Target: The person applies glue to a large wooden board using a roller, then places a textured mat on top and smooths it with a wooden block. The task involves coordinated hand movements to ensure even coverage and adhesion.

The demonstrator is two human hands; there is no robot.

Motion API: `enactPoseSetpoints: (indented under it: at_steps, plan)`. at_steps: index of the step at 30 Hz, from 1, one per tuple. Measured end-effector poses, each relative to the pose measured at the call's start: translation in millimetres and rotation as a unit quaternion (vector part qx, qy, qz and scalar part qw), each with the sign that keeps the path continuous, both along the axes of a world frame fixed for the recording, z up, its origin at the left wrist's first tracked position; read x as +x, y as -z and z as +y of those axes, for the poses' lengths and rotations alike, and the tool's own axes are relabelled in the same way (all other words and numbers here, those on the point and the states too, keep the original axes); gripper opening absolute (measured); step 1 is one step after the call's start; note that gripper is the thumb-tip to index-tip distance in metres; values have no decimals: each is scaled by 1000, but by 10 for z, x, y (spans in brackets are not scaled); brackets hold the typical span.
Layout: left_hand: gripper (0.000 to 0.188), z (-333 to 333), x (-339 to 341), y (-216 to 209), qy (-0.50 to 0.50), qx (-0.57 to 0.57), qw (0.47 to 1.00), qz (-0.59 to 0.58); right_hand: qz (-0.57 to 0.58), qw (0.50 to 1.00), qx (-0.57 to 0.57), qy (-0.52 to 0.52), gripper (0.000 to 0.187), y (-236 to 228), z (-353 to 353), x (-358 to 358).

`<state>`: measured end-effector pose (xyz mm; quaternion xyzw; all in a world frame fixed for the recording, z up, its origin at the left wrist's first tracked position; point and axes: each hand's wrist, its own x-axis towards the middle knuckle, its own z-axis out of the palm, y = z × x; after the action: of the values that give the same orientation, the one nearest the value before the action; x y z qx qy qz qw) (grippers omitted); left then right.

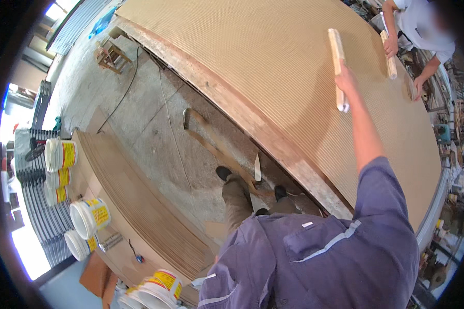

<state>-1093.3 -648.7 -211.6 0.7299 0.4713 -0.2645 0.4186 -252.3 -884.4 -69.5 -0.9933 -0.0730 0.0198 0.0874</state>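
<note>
My right hand [346,80] reaches out over a wide tan sheet [273,62] with a fine ridged pattern. Its fingers are wrapped round the middle of a long, pale bar [335,46] with a whitish lower end; the material is unclear. The bar looks to be on or just above the sheet, and I cannot tell which. My left sleeve [219,283] hangs at my side, and the hand itself does not show. Across the sheet, a co-worker's hand [391,46] grips a similar pale bar [389,62]. Their other hand [418,88] is at the sheet's far edge.
A worn wooden edge [232,100] borders the sheet on my side. Stacked brown boards [134,201] stand at my left, with white buckets [90,216] beyond them. A small wooden stool [113,56], cables, a strap [216,149] and a pale blade-shaped piece [258,167] are on the floor.
</note>
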Motion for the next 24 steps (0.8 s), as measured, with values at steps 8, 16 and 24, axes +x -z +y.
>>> enactPoseSetpoints:
  at_steps: [8, 16, 24]
  plan:
    - [32, 2766, 1165, -100, -288, -71, 947, -121, 25, 994, 39, -102, 73, -170, 2069, -925]
    - [33, 3483, 805, -25, -337, -89, 932, -103, 42, 976, -86, 194, 81, 62, 413, -313]
    - [36, 3005, 287, 428, 58, 18, 997, -54, 67, 976, -127, 161, 72, 32, 490, -349]
